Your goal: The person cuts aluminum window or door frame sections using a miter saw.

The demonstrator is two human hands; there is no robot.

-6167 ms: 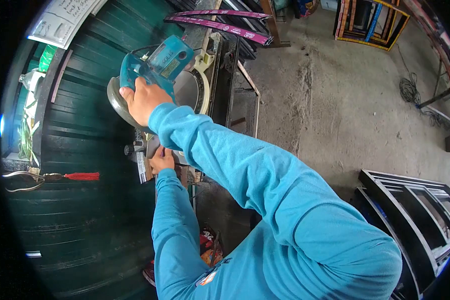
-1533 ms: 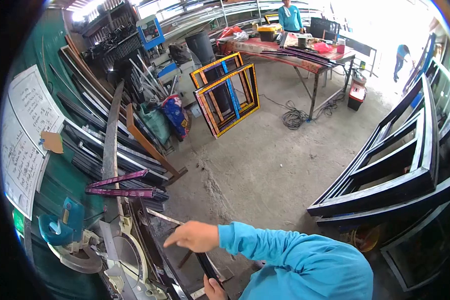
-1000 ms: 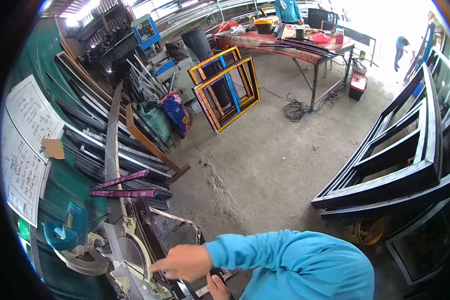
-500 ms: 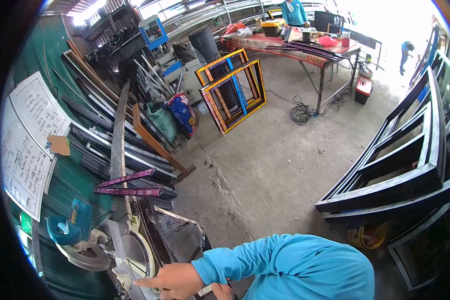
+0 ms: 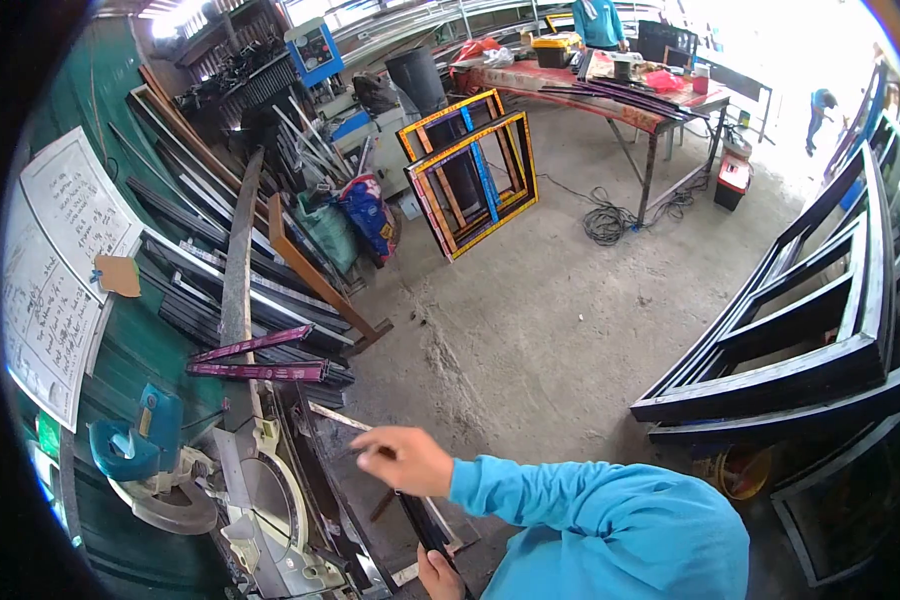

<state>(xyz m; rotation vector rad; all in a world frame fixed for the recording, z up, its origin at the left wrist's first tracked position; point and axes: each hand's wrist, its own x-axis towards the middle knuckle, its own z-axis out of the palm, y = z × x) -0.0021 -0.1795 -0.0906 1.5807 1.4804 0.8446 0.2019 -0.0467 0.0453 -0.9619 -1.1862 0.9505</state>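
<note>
My right hand, in a blue sleeve, is raised beside the miter saw. Its fingers are curled toward the thumb, with a dark gap between them; what they hold, if anything, I cannot make out. Just below its palm is the upper end of a black bar-shaped profile. My left hand is closed around that profile lower down, at the bottom edge of the view, and is partly cut off. Left of the saw's round table is its teal motor housing.
Purple-wrapped profiles lie across the saw's long support beam. Yellow-edged frames stand on the floor. Dark window frames lean at right. A cable coil lies beside the red table, where a person stands.
My right hand has left the saw, moving up and right, and its pointing finger has curled in. The black profile now shows in my left hand. The view has shifted slightly.
</note>
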